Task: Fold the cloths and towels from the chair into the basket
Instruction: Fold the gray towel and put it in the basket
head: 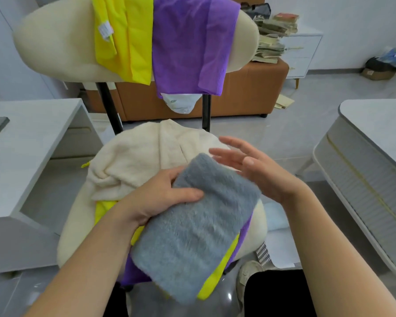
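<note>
Grey towel (192, 225), folded, sits over the cloths piled on the chair (71, 229) seat. The left hand (162, 197) grips its 10 o'clock edge; the right hand (249, 168), spread and empty, hovers at 1 o'clock. Smoothing it flat before lifting looks wise; no basket is visible.

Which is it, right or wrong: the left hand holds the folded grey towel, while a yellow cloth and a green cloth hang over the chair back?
Wrong on one point: green should be purple. The head view shows the left hand holding the folded grey towel, while a yellow cloth and a purple cloth hang over the chair back.
</note>
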